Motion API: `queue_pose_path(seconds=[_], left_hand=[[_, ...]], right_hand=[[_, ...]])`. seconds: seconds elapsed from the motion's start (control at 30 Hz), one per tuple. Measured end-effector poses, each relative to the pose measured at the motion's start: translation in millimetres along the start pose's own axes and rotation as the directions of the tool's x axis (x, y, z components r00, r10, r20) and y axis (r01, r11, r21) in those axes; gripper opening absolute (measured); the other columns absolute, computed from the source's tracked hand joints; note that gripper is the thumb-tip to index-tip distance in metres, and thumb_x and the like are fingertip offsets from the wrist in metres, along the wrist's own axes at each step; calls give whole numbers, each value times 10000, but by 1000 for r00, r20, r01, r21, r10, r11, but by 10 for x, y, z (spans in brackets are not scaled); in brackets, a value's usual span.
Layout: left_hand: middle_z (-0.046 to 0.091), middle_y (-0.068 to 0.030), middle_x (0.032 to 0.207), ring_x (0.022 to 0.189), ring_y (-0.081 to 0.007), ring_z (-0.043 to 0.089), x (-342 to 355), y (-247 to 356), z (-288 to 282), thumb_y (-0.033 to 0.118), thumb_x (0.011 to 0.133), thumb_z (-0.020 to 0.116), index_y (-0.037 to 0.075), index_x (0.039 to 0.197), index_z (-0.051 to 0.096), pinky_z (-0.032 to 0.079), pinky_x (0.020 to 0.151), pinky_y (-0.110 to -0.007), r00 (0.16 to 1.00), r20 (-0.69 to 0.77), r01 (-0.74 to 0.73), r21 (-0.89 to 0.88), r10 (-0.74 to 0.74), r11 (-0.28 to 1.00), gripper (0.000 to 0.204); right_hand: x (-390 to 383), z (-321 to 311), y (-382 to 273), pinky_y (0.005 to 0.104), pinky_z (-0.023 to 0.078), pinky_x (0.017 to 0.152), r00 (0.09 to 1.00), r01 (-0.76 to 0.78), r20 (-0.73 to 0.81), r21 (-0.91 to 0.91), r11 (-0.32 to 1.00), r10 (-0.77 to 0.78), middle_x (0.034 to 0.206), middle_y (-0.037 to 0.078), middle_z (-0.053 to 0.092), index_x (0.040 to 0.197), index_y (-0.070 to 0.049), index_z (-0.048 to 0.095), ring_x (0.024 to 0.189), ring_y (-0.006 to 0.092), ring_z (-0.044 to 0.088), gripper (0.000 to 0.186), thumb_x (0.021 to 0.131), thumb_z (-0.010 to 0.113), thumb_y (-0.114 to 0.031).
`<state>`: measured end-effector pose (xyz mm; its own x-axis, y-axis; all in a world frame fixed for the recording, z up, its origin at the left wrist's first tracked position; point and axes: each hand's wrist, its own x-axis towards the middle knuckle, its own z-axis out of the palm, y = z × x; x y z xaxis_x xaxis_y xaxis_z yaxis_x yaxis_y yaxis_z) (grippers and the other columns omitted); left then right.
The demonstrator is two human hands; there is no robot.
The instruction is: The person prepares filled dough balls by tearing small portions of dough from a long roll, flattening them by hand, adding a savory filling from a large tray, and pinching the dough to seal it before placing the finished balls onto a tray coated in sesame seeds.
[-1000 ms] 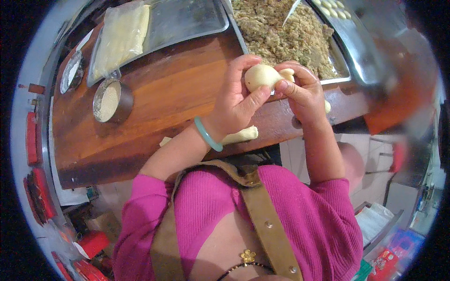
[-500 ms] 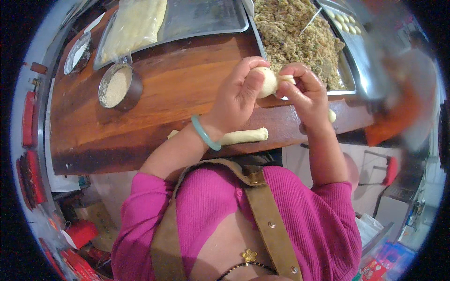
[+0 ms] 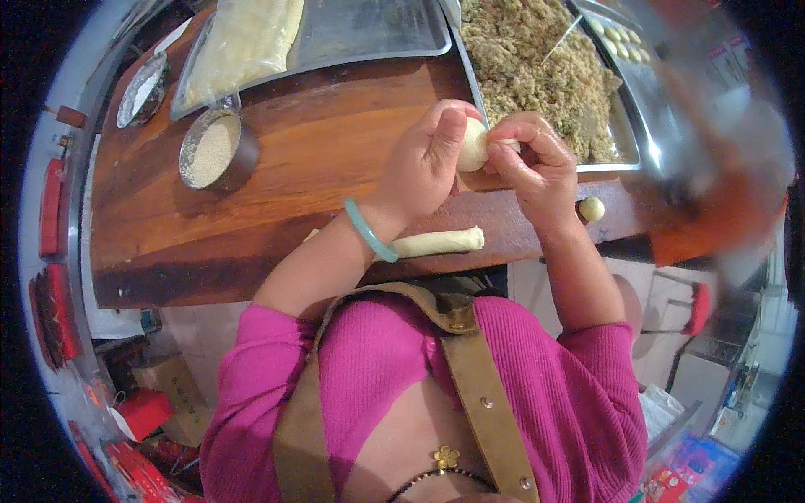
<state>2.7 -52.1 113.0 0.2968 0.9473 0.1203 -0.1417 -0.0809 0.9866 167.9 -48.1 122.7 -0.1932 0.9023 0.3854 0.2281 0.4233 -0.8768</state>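
Both hands hold one pale ball of dough (image 3: pixel 475 144) above the wooden table (image 3: pixel 277 176). My left hand (image 3: pixel 429 159), with a green bangle at the wrist, cups it from the left. My right hand (image 3: pixel 537 163) pinches its right side with the fingertips. Under my left forearm a rolled log of dough (image 3: pixel 436 242) lies near the table's front edge. A small dough ball (image 3: pixel 591 209) rests on the table to the right of my right hand.
A metal tray (image 3: pixel 625 138) heaped with crumbly brown-green filling stands behind the hands. Another tray (image 3: pixel 369 33) at the back holds a flat sheet of dough (image 3: pixel 243 38). A round tin of pale grains (image 3: pixel 215 149) sits at the left. Formed pieces (image 3: pixel 622 42) lie at far right.
The dough ball has become smaller and rounder between my hands, with its open edge drawn together. The hands stay over the table in front of the filling tray.
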Motion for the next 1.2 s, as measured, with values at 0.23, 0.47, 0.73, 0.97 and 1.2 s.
queue_pose_path(seconds=[0.23, 0.47, 0.73, 0.97, 1.2], left_hand=[[535, -29, 888, 730, -84, 513, -5, -83, 120, 489, 899, 306, 71, 1076, 474, 449, 496, -214, 991, -127, -70, -158, 50, 985, 483], [546, -22, 886, 720, -100, 532, 26, -90, -105, 468, 900, 343, 59, 1085, 474, 454, 554, -201, 951, 145, 298, -205, -273, 932, 468], [573, -49, 822, 661, -108, 537, 6, -129, 24, 545, 888, 256, 56, 960, 551, 441, 510, -203, 989, -137, 10, -307, -55, 952, 576], [559, -40, 802, 686, -117, 543, 34, -173, -120, 543, 883, 284, 59, 953, 551, 469, 534, -239, 948, 15, 316, -138, -317, 939, 557], [551, -51, 897, 751, -121, 547, -36, -258, -24, 507, 892, 305, 62, 1060, 497, 497, 581, -276, 991, -132, 1, -149, -21, 989, 514]], right_hand=[[-18, -2, -37, 190, 426, 567, 973, -229, 33, 313, 922, 230, 806, 10, 575, 797, -42, 610, 673, 60, 528, 91, 721, 652, -70], [20, 25, 64, 238, 432, 562, 981, 195, 39, -121, 973, -191, 783, 40, 578, 826, -53, 609, 661, 114, 535, 152, 690, 672, -82], [5, 33, 38, 287, 462, 587, 979, 205, 47, -288, 936, -200, 787, 80, 579, 819, -53, 589, 678, 199, 565, 146, 697, 661, -87], [1, 105, 71, 277, 458, 569, 989, 138, 101, -311, 940, -112, 766, 80, 579, 827, -52, 595, 644, 185, 561, 148, 709, 668, -101], [0, 82, 181, 242, 434, 527, 1000, 1, 22, -146, 989, 2, 729, 38, 566, 849, -55, 616, 580, 112, 516, 170, 705, 688, -110]])
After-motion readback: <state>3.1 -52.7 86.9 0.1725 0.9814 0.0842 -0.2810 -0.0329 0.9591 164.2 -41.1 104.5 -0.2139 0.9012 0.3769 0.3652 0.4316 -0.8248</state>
